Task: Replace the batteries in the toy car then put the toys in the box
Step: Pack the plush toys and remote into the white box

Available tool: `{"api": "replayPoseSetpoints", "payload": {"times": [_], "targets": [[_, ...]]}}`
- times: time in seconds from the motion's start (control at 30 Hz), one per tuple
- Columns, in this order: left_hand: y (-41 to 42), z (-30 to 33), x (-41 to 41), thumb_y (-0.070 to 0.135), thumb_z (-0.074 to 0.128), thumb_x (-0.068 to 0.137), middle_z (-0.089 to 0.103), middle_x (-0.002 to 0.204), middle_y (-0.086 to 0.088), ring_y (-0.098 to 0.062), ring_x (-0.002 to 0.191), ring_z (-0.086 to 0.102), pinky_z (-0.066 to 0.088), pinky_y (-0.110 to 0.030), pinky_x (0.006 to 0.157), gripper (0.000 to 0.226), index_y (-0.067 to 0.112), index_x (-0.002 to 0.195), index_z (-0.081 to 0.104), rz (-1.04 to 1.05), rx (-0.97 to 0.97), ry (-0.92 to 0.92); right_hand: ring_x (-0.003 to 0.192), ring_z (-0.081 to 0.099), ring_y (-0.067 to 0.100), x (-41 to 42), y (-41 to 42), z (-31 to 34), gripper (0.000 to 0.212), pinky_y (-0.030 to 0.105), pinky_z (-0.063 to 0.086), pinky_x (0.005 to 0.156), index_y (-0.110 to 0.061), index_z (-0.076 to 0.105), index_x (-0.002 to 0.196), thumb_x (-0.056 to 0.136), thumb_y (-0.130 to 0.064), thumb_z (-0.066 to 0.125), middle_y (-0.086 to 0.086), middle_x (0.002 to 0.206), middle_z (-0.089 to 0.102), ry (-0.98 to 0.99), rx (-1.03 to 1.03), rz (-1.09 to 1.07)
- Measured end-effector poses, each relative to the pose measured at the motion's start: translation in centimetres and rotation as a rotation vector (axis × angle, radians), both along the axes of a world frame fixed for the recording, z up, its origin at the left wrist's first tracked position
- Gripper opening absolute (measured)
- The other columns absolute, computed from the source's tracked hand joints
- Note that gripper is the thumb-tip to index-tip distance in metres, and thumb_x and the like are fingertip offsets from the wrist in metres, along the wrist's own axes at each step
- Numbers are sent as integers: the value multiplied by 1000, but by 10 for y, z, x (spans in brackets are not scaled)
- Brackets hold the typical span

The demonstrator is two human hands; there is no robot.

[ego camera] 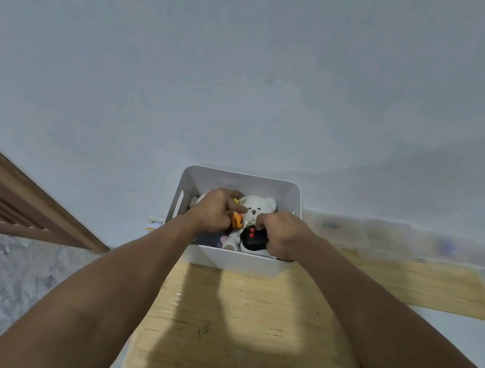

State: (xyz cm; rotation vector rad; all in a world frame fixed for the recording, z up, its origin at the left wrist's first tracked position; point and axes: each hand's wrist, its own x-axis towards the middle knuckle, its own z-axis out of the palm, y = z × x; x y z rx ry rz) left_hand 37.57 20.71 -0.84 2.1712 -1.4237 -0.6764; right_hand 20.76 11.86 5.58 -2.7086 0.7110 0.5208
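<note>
Both hands in the white box point(227, 260) at the bench's point(248, 322) far end.

Left hand point(215, 211) fingers curled round an orange toy point(237, 220); the right hand point(285, 235) grips a black remote point(253, 238).

Seat each low in a gap, then let go.

Box also holds a white teddy bear point(258, 207) and a small pale figure point(229, 242); toy car not clearly identifiable.
</note>
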Motion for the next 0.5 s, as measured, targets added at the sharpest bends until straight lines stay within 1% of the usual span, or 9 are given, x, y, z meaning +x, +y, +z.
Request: {"api": "replayPoseSetpoints", "payload": {"times": [0.07,0.13,0.2,0.27,0.3,0.33,0.37,0.43,0.5], "targets": [[3,5,-2,0,70,76,63,128,-10,-24,116,61,46,-29,103,40,9,115,72,154,-39,137,106,58,32,1,1,0,44,35,50,87,-18,57,124,81,-6,58,12,119,59,-1,-5,5],[3,10,-2,7,67,80,66,121,-8,-23,110,62,49,-35,99,33,10,112,73,249,-74,33,105,59,32,2,1,0,44,36,51,87,-18,57,123,80,-7,59,11,118,59,-4,-15,11],[6,18,-4,30,59,82,71,102,-6,-26,97,64,50,-33,89,22,18,92,75,222,21,-104,104,59,32,2,2,0,43,39,52,86,-16,56,121,80,-6,58,11,116,60,-9,-47,23],[6,21,-6,36,52,78,69,90,-4,-26,89,63,46,-30,78,17,28,64,56,217,120,-159,104,59,32,2,3,0,42,40,52,85,-15,55,121,81,-5,58,12,115,61,-6,-73,34],[7,22,-7,32,59,78,68,92,-4,-25,89,62,46,-29,75,22,31,59,47,252,134,-146,104,59,33,2,3,-1,42,39,52,85,-15,55,122,81,-5,58,12,116,60,-2,-75,37],[8,24,-9,25,66,78,67,96,-5,-25,90,61,49,-30,74,28,32,60,46,264,139,-157,104,59,33,1,3,-1,42,39,52,84,-15,54,122,82,-4,58,13,116,60,0,-73,38],[7,26,-10,20,70,77,66,100,-7,-25,92,61,50,-31,76,26,33,64,51,266,127,-157,104,59,33,1,3,-2,43,38,51,83,-15,54,123,82,-4,59,13,116,60,-1,-76,40],[8,28,-11,15,72,76,65,107,-10,-28,98,61,51,-33,82,18,27,89,68,268,108,-160,105,59,32,1,3,-4,46,38,51,82,-15,51,125,82,-3,60,12,117,61,-5,-111,57],[9,28,-11,16,72,77,64,112,-11,-29,101,61,51,-35,84,32,19,108,68,262,114,-167,105,59,32,1,4,-6,50,37,48,77,-14,46,128,82,-3,61,11,116,61,4,-179,85]]}}
